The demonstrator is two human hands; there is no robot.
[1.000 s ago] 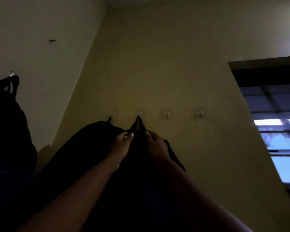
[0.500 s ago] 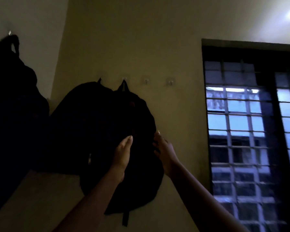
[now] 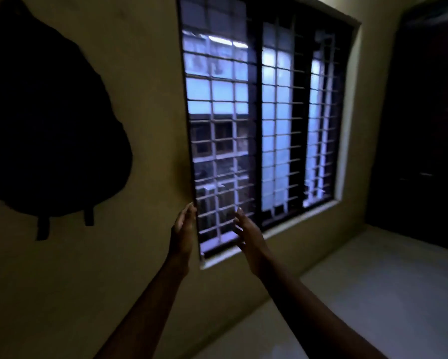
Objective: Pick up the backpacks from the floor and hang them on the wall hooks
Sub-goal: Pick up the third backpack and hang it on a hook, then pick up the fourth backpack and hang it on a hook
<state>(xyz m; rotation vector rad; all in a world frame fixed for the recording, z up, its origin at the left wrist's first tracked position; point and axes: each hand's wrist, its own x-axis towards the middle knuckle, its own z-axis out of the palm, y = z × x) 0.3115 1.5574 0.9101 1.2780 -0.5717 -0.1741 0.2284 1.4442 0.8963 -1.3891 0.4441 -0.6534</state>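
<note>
- Left of the window point(image 3: 264, 120), a black backpack point(image 3: 49, 120) hangs flat against the wall point(image 3: 145, 99), two strap ends dangling beneath it. Its hook lies above the picture's edge, out of sight.
- Before the window's lower left corner, the left hand point(image 3: 182, 231) and the right hand point(image 3: 248, 237) are raised with fingers straight and palms facing each other. They hold nothing and touch nothing.
- By this, at least one bag is hung and free of the hands. Whether more hang further left of the window I cannot tell.
- Below the window, the floor point(image 3: 373, 294) shows as a pale stretch, and I see no backpack on the part in view. Any bag left to fetch would lie outside the picture.
- Right of the window stands a tall dark shape point(image 3: 425, 125), perhaps a door or cupboard, too dim to tell.
- Nothing stands between the hands and the hung bag.
</note>
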